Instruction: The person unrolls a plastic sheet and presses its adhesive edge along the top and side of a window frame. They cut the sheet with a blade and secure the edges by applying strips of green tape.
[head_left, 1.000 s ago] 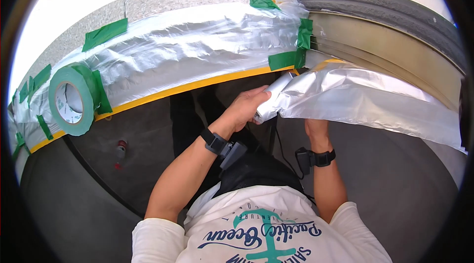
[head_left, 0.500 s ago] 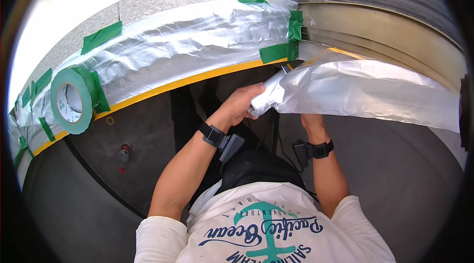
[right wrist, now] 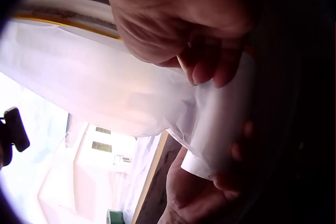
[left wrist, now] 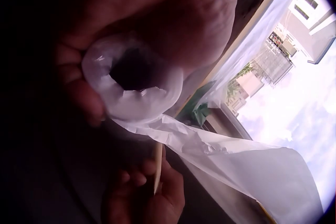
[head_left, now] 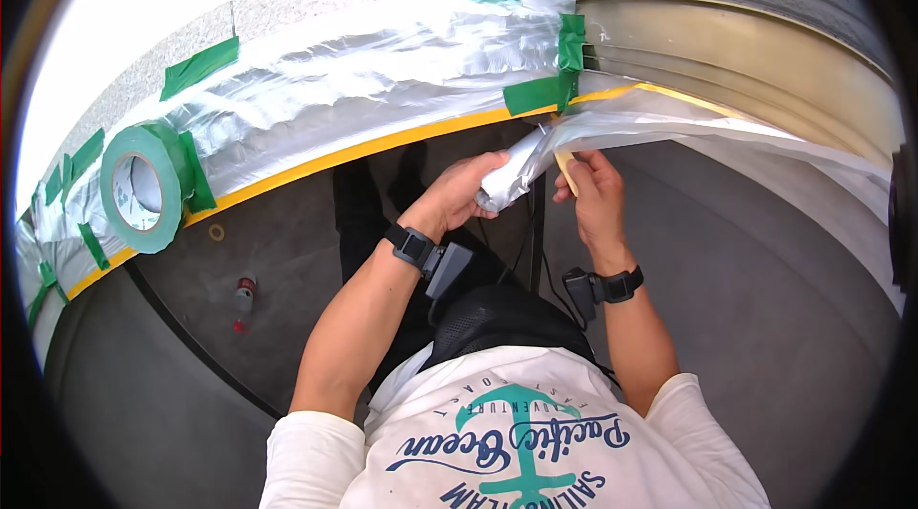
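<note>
In the head view my left hand point(head_left: 461, 192) grips a roll of plastic masking film point(head_left: 512, 170), fingers curled round it. Its hollow end point(left wrist: 149, 103) faces the left wrist camera. A loose sheet of film point(head_left: 688, 129) stretches from the roll to the right along the ledge. My right hand point(head_left: 595, 195), just right of the roll, pinches a narrow pale-yellow strip point(head_left: 566, 173) that looks like tape, between thumb and fingers. From the right wrist view, the right-hand fingertips point(right wrist: 224, 71) are right at the roll's side.
Film sheeting point(head_left: 382, 60) with green tape patches point(head_left: 201, 67) and a yellow tape edge point(head_left: 363, 151) covers the ledge at left. A green tape roll point(head_left: 143, 189) hangs against it. A bottle point(head_left: 245, 303) lies on the floor; a beige frame point(head_left: 727, 55) runs along the right.
My right hand has come up from under the film sheet into view and now pinches the pale strip. The sheet has lifted and narrowed. My left hand keeps its grip on the roll.
</note>
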Available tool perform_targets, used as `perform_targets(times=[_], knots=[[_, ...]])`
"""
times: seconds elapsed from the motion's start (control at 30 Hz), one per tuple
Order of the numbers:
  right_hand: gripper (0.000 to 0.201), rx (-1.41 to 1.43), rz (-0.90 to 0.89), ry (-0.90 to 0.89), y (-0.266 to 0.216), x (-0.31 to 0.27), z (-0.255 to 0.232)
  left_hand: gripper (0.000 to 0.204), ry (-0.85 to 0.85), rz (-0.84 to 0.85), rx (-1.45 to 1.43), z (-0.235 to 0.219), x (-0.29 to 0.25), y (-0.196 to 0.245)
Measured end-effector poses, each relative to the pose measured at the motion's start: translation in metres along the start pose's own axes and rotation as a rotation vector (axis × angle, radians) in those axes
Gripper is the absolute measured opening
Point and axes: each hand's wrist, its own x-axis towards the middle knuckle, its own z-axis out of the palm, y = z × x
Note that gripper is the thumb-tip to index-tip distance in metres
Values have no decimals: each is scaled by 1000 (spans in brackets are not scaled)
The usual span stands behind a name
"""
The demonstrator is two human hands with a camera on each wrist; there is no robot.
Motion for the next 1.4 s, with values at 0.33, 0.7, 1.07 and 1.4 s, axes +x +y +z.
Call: perform_targets(times=[0.33, 0.7, 1.07, 1.4], knots=[[27, -9, 6, 79, 7, -10, 1, 44, 17, -14, -80, -1, -1, -4], [31, -21, -6, 28, 6, -18, 1, 46, -48, 24, -181, 9, 2, -8], [35, 124, 57, 59, 6, -13, -1, 39, -139, 36, -254, 36, 15, -4], [30, 63, -92, 87, 17, -13, 1, 46, -294, -33, -294, 35, 29, 2]])
